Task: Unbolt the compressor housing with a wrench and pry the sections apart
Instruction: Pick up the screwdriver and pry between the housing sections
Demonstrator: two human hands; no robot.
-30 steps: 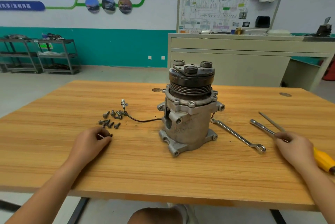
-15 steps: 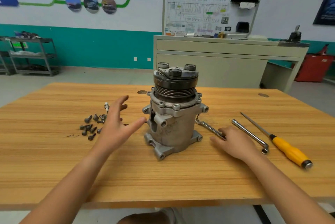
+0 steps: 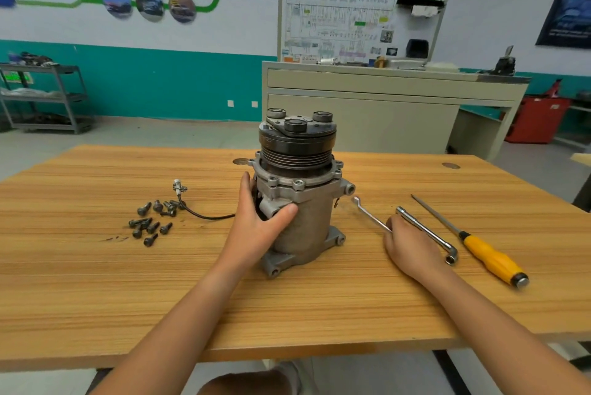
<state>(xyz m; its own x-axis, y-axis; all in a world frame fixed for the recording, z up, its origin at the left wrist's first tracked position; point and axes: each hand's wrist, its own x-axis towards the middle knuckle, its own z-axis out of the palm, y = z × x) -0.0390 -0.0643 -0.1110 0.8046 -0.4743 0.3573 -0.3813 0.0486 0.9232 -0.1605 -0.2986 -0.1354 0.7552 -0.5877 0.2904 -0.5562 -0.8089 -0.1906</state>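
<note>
Clasping compressor housing (image 3: 308, 222) between left hand (image 3: 256, 230) fingers (image 3: 245, 187), right hand (image 3: 409, 244) holding wrench (image 3: 368, 213)

Left hand (image 3: 256, 231), right hand (image 3: 411, 246) and forearms (image 3: 179, 314) bare; pale cloth (image 3: 289, 374) by knee (image 3: 236, 386).

Left hand (image 3: 259, 230) cupped, right hand (image 3: 407, 244) curled

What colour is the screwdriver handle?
The screwdriver handle is yellow, metal-capped at the end; clearest in the head view.
</note>
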